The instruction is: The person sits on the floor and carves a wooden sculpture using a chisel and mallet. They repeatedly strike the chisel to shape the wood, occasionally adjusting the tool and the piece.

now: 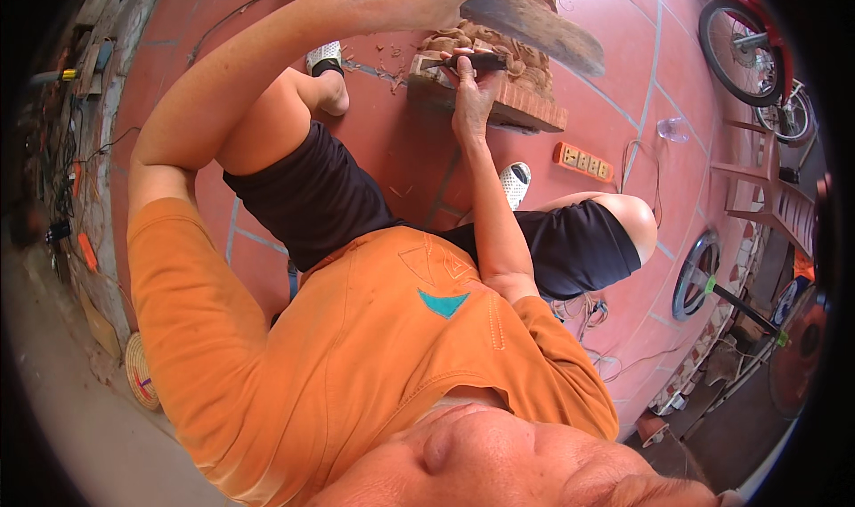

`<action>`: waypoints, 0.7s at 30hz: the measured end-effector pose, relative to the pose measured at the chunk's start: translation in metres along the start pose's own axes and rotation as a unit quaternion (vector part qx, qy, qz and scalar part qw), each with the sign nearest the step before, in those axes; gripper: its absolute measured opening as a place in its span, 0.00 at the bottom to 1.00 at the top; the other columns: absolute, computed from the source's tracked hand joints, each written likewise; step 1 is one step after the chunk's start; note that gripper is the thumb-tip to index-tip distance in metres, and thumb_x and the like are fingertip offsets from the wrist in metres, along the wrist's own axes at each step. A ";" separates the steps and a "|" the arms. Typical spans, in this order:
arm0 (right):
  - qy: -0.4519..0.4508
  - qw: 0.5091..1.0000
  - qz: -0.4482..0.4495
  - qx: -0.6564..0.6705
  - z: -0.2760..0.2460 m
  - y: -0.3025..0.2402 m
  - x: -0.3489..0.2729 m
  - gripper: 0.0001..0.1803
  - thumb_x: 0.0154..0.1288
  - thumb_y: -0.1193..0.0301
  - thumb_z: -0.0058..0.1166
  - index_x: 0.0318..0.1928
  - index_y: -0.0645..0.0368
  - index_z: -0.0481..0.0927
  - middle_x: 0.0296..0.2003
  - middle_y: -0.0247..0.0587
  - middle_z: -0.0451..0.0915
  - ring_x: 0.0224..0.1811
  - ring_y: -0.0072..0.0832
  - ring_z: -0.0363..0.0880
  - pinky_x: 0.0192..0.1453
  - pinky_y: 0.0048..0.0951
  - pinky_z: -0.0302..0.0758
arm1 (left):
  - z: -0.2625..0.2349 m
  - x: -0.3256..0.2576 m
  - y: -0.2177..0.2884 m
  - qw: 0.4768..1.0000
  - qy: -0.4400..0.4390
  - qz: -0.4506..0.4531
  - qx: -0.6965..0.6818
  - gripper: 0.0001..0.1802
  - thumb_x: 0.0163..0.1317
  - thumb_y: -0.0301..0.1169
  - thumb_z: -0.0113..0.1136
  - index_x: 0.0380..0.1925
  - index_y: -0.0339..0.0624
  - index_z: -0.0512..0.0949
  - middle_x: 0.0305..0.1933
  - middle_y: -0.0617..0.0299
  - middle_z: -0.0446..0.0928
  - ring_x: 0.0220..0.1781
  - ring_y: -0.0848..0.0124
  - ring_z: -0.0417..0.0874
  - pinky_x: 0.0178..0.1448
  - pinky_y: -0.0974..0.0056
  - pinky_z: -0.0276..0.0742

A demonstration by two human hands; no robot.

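Observation:
At the top of the head view, my left hand is closed on a flat, weathered wooden mallet, which slants down to the right. My right hand grips a dark chisel, its thin end toward the left. The chisel lies over a brown wood carving with rounded, deeply cut relief. The mallet's broad end hangs above the carving, apart from the chisel. Part of the carving is hidden behind the mallet and my right hand.
Wood shavings litter the red tiled floor. An orange power strip lies right of the carving, near a clear plastic cup. Farther right are a motorbike wheel, a plastic chair and a round black ring-shaped base.

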State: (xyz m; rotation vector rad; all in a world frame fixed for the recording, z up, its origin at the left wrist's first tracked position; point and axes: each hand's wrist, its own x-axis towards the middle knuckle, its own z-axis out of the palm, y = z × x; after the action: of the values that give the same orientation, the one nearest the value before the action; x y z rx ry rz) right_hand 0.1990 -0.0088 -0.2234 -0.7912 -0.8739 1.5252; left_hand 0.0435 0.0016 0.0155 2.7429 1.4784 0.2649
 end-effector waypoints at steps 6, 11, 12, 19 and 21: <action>0.007 1.000 -0.018 -0.017 0.003 0.000 0.000 0.13 0.76 0.79 0.51 0.57 0.58 0.67 0.49 0.44 0.79 0.51 0.40 0.86 0.51 0.36 0.87 | -0.011 -0.001 0.009 1.000 0.001 0.010 0.002 0.36 0.57 0.25 0.60 0.69 0.46 0.68 0.42 0.45 0.84 0.42 0.49 0.88 0.46 0.47 0.83; -0.002 0.999 -0.022 -0.028 0.004 0.001 -0.001 0.14 0.76 0.79 0.51 0.57 0.58 0.66 0.50 0.44 0.79 0.51 0.39 0.86 0.50 0.35 0.87 | 0.008 0.005 0.004 0.995 -0.101 -0.015 0.001 0.29 0.60 0.26 0.56 0.64 0.43 0.72 0.37 0.45 0.84 0.39 0.48 0.88 0.44 0.46 0.81; 0.001 0.999 -0.016 -0.032 0.004 0.001 -0.001 0.14 0.76 0.79 0.51 0.57 0.58 0.66 0.50 0.44 0.78 0.51 0.39 0.86 0.50 0.35 0.87 | 0.011 0.004 0.004 0.994 -0.104 -0.016 -0.001 0.28 0.60 0.25 0.56 0.63 0.43 0.73 0.37 0.45 0.84 0.39 0.48 0.88 0.44 0.46 0.81; 0.009 1.000 -0.018 -0.006 0.006 0.001 -0.004 0.13 0.76 0.80 0.51 0.56 0.59 0.67 0.48 0.40 0.78 0.50 0.33 0.84 0.52 0.32 0.85 | -0.008 0.004 0.028 0.999 0.019 0.016 -0.022 0.24 0.64 0.27 0.52 0.62 0.42 0.73 0.38 0.44 0.83 0.41 0.49 0.87 0.44 0.45 0.80; 0.010 1.000 -0.021 -0.002 0.006 0.000 -0.004 0.12 0.76 0.80 0.51 0.55 0.60 0.67 0.48 0.38 0.78 0.50 0.30 0.83 0.53 0.30 0.83 | -0.007 0.006 0.032 0.996 0.072 0.022 -0.054 0.25 0.64 0.27 0.52 0.63 0.42 0.73 0.39 0.44 0.83 0.42 0.49 0.87 0.45 0.44 0.79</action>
State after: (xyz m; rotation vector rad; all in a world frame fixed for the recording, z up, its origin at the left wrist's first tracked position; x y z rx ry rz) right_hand 0.1945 -0.0135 -0.2198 -0.7853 -0.8737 1.4777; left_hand 0.0727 -0.0114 0.0263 2.7237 1.3892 0.5363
